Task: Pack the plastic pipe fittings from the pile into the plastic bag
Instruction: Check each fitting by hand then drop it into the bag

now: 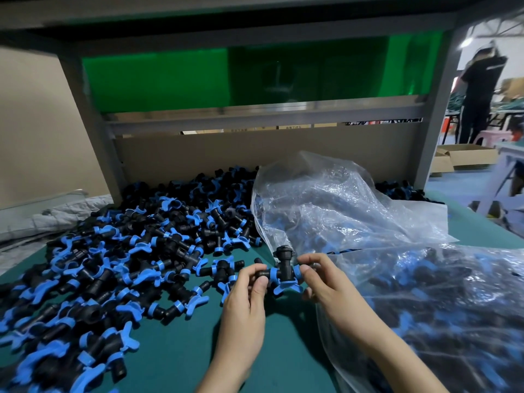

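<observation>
Just below the middle of the frame, a black T-shaped plastic pipe fitting with blue winged collars (281,275) is held above the green table mat (181,361). The left hand (245,296) pinches its left stub, and the right hand (326,282) pinches its right end. The heaped pile of matching black-and-blue fittings (127,251) fills the left half. The crumpled clear plastic bag (368,217), with fittings inside, spreads across the right side.

A loose pile of black pipe fittings (136,251) with blue winged collars sprawls at left. One tee fitting (282,275) (stem upward) is pinched end to end by the left hand (249,287) and right hand (323,279), just beside the crumpled clear plastic bag (354,211), partly filled.
</observation>
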The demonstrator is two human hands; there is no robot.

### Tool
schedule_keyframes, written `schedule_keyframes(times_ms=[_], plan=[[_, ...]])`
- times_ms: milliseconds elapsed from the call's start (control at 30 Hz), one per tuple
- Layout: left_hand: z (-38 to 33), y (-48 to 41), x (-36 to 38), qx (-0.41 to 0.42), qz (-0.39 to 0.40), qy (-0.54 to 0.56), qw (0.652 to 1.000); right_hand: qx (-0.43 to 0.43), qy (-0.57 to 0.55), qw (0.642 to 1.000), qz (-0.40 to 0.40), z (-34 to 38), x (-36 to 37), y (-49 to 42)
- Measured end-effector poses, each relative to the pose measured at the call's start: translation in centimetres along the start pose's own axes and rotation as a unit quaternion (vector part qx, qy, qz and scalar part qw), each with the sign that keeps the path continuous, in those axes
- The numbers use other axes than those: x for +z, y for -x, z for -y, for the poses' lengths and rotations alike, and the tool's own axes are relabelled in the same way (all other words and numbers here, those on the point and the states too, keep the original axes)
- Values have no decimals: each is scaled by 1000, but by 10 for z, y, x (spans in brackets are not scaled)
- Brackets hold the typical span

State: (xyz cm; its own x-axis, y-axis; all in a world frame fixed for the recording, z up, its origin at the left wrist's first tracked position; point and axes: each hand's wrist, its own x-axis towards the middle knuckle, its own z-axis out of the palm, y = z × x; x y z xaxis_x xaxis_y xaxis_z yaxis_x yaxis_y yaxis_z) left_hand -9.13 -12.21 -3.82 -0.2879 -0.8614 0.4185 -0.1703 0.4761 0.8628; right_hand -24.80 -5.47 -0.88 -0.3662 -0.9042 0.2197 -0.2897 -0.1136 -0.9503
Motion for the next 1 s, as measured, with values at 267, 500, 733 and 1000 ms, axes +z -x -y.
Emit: schedule_keyframes(times_ms=[267,500,733,1000], plan=[[6,-1,3,-31,22,29,999,34,10,999,0,-11,0,-4],[12,-4,4,-34,23,5,999,42,28,999,7,-11,-1,-5],[9,-4,4,-46,23,53,997,53,-16,998,7,-2,-3,-6],[5,-4,3,-61,16,100,993,64,-13,998,8,1,-4,-4]])
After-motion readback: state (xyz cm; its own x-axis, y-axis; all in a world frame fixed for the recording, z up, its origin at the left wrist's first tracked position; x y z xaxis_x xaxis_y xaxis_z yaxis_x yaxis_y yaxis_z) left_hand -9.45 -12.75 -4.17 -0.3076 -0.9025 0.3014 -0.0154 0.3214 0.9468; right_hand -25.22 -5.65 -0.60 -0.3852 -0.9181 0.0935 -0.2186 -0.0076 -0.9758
